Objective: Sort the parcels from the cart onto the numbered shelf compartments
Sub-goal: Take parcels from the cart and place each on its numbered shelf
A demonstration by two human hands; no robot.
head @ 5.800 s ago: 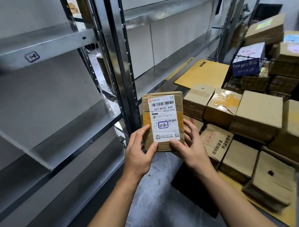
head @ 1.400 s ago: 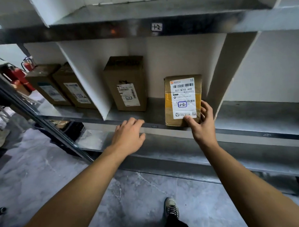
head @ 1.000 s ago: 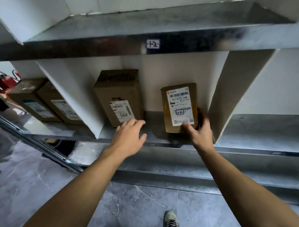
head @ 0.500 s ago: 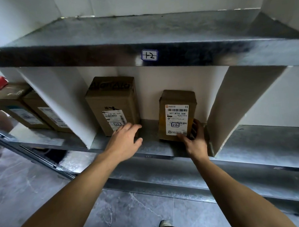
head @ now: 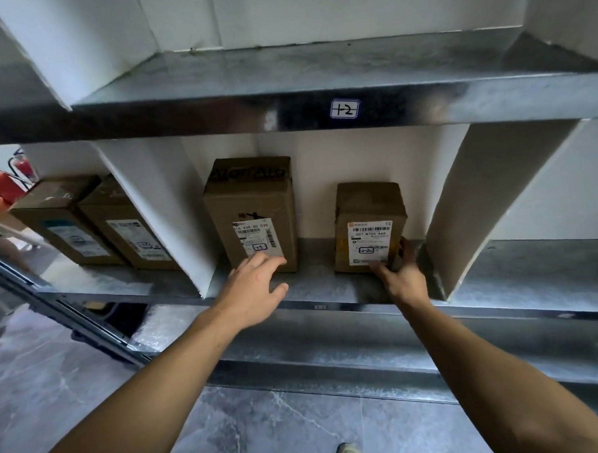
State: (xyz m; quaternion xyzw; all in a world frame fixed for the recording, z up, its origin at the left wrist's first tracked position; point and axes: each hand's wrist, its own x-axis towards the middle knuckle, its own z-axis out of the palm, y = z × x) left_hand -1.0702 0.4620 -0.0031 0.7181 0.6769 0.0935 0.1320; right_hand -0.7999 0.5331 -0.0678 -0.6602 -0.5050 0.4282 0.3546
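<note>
Right hand [head: 401, 278] is on the small brown cardboard parcel [head: 368, 206] now: thumb pressed to the bottom edge of its white shipping label, fingers curled round the parcel's right side, a proper grip. The parcel stands upright on the grey metal shelf [head: 327, 288], label facing out, with a handwritten 2-2 in a blue box showing on it. It sits in the right half of the middle compartment, set back towards the rear wall, and the gripping fingers fill the narrow space between it and the slanted white divider panel [head: 478, 204] on that side.

Left hand [head: 255, 286] is stretched out flat, fingers straight and a little spread, holding nothing. Its fingertips lie over the lower front of the taller brown cardboard box [head: 255, 200], right by that box's own label; from here I can't say whether they actually touch the card. That box stands upright in the same compartment, to the left of the parcel, with a clear strip of bare shelf between the two.

Up on the front edge of the shelf above, a small white sticker [head: 344, 108] carries a handwritten number that looks like 1-2. Past the left divider, two more brown cardboard boxes [head: 130, 230] stand side by side, and red fire extinguishers [head: 1, 181] show at the far left edge.
</note>
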